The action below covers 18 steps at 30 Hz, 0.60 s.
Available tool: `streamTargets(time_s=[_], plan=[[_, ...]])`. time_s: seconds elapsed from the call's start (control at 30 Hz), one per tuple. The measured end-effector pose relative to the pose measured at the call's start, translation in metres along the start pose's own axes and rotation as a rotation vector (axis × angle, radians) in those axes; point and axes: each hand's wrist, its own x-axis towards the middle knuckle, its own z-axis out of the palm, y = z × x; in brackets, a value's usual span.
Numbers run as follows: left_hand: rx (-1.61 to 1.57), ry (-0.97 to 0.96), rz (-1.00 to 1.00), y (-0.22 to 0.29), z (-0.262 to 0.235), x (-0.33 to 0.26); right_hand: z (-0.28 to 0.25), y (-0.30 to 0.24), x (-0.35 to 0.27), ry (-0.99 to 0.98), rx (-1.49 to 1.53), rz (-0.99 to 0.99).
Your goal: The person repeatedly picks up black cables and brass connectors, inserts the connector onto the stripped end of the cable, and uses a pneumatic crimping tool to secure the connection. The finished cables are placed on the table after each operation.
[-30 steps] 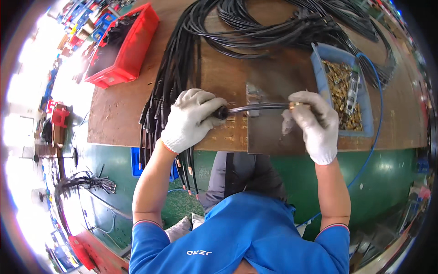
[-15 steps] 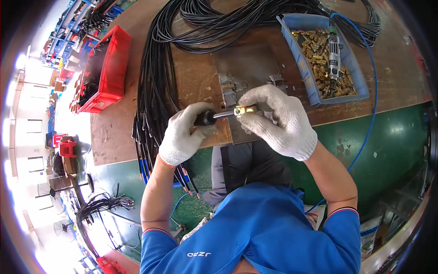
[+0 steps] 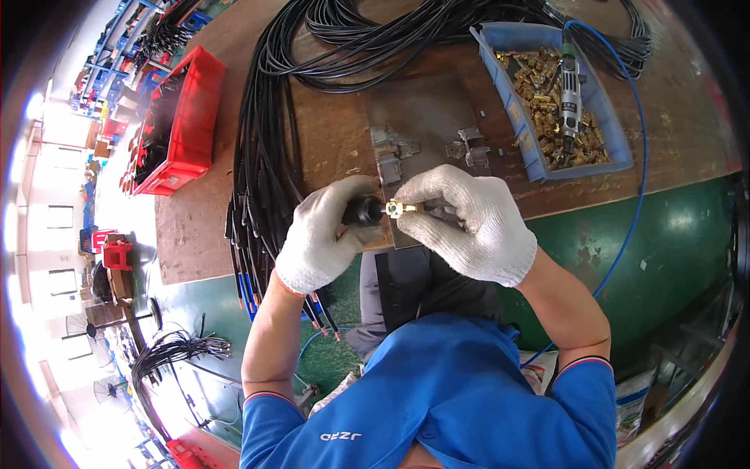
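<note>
Both of my hands wear white knit gloves and meet just above the table's near edge. My left hand is closed around a black round-bodied piece, whose exact kind I cannot make out. Between the fingertips of my right hand is a small brass fitting, its end up against the black piece. How far one goes into the other is hidden. Beneath and beyond the hands lies a dark metal plate with small metal clamp-like blocks on it.
A blue bin of brass fittings stands at right, with a grey pneumatic tool and its blue hose across it. Black cables run down the left of the brown table. Further left is a red crate.
My hands have come closer together. The brass fitting has moved left along the grey shaft that showed before, and now sits against the black piece. My left hand has shifted slightly right.
</note>
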Motion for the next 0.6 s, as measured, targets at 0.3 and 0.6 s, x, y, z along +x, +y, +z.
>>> streamTargets(time_s=[0.3, 0.6], plan=[[0.154, -0.051, 0.168, 0.006, 0.002, 0.006, -0.002, 0.004, 0.0, -0.042, -0.038, -0.018], [0.06, -0.186, 0.119, -0.002, 0.002, 0.011, -0.016, 0.012, 0.008, -0.109, -0.267, -0.188]])
